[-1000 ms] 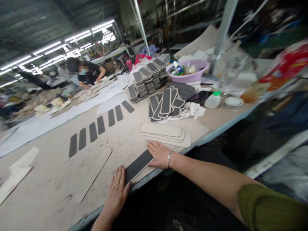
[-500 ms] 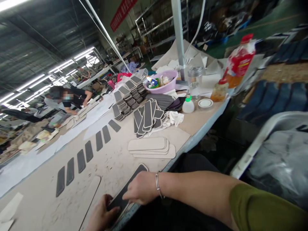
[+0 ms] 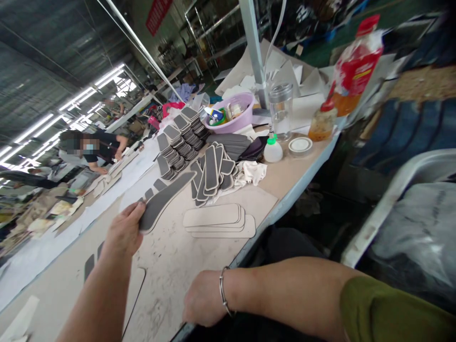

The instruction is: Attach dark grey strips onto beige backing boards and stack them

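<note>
My left hand (image 3: pixel 126 225) pinches one end of a dark grey strip with a pale border (image 3: pixel 166 199). The strip is raised over the table, slightly bent, its far end near a loose pile of bordered strips (image 3: pixel 211 168). At the table's near edge, my right hand (image 3: pixel 204 297) is closed, knuckles up; its fingertips are hidden, so I cannot tell if anything is in it. Several pale strips (image 3: pixel 213 214) lie overlapped between the hands and the pile. Plain dark grey strips (image 3: pixel 89 267) lie in a row, partly hidden behind my left arm.
Neat stacks of bordered strips (image 3: pixel 178 140) stand behind the pile. Farther right are a purple basin (image 3: pixel 233 114), a green-capped squeeze bottle (image 3: pixel 273 151), a clear jar (image 3: pixel 280 114) and a red-labelled bottle (image 3: pixel 358 71). A co-worker (image 3: pixel 103 147) works across the table.
My left hand has lifted the bordered strip from the near edge and carried it forward over the table. My right hand has let go of the strip and stays near the edge.
</note>
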A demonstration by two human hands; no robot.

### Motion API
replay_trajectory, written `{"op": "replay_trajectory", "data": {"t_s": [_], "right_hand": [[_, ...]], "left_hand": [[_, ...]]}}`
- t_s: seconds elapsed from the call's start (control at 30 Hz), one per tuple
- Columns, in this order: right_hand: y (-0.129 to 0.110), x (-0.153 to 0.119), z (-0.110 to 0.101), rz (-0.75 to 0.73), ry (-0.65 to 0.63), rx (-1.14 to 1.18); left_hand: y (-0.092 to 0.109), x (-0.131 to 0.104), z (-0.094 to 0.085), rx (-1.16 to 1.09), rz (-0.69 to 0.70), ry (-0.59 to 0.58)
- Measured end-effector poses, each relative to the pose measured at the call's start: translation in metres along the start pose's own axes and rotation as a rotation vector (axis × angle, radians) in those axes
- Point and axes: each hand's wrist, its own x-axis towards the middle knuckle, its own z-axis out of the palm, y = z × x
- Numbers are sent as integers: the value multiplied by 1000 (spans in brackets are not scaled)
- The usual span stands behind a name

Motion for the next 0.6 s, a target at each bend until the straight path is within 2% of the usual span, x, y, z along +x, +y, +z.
{"op": "replay_trajectory", "data": {"t_s": [0.07,0.13,0.2,0.27,0.33,0.37,0.47,0.6], "right_hand": [[2,-3,-3,40,11,-1],[3,-7,-5,63,17,1],[3,-10,-7,62,18,3],[3,-11,-6,43,18,5],[3,-10,-3,33,4,6],[3,-9,-1,33,-6,7],[4,-5,5,48,-34,2],[9,-2,6,68,-15,2]], "left_hand": [[1,19,40,-238,7,-56],[-5,28,74,-236,35,-129],[-16,24,99,1,237,-302],[-27,13,115,322,508,-533],[-36,3,124,597,671,-691],[-39,-1,127,701,703,-720],[-42,-4,129,862,758,-722],[-43,-3,122,896,870,-657]]}}
